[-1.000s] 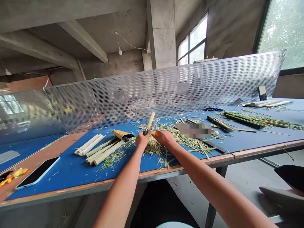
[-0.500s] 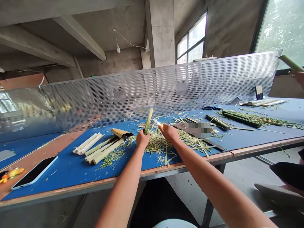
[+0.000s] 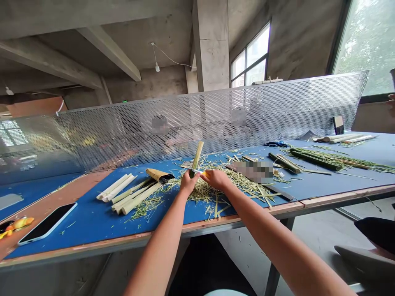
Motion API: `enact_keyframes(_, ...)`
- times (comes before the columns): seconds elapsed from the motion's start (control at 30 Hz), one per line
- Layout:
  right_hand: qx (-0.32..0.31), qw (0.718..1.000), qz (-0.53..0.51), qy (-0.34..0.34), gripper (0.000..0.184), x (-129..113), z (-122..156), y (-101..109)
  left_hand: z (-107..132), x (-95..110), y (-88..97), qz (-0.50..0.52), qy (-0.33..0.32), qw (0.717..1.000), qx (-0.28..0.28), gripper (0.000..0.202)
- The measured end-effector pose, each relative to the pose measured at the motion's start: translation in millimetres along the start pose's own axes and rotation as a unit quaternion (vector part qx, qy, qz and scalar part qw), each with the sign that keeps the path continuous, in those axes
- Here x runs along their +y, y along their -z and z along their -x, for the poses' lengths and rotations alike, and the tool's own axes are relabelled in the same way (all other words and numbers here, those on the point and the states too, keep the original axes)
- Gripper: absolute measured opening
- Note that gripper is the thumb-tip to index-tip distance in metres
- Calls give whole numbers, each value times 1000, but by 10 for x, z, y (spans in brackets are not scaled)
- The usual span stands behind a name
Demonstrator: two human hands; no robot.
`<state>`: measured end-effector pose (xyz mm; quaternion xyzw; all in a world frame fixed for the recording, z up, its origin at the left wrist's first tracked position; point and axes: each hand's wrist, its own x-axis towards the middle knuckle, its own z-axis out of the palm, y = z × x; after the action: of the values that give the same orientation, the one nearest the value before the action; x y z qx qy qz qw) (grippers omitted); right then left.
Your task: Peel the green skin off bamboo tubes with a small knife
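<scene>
Upright and leaning slightly right, a pale green bamboo piece [image 3: 198,153] is gripped near its lower end by my left hand [image 3: 187,183]. My right hand [image 3: 217,179] is closed around a small knife [image 3: 205,175] with a yellow handle. Its shiny blade lies across the bamboo just above my left fingers. A heap of bamboo shavings [image 3: 202,190] spreads beneath both hands on the blue table mat [image 3: 101,222]. To the left are peeled bamboo pieces [image 3: 140,198] and a brown tube-like piece [image 3: 156,175] with a dark end.
Right of the shavings lies a broad dark blade [image 3: 242,167], partly blurred out. Green bamboo pieces [image 3: 316,159] lie farther right. A phone [image 3: 47,224] rests at the left. Behind stands a perforated metal screen [image 3: 129,135]; another person's hand [image 3: 391,100] shows at the right edge.
My right hand has moved slightly left and down, bringing the knife from beside the bamboo onto it, near my left hand. The other person's bamboo at the right has moved mostly out of view.
</scene>
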<state>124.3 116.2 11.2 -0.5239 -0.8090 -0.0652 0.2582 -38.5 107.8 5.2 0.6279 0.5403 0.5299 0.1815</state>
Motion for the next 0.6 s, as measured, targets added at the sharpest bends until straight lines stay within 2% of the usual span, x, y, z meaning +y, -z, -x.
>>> enact_keyframes(0.17, 1, 999, 10, 35, 61, -9, 5, 17, -1, -1, 7, -6, -14, 1000, -11, 37)
enact_keyframes(0.47, 3, 999, 34, -7, 68, -85, 28, 31, -19, 23, 16, -28, -12, 999, 14, 42)
enact_keyframes(0.6, -2, 1000, 24, -5, 69, -84, 34, 51, -2, 40, 57, -70, 0, 998, 6, 49)
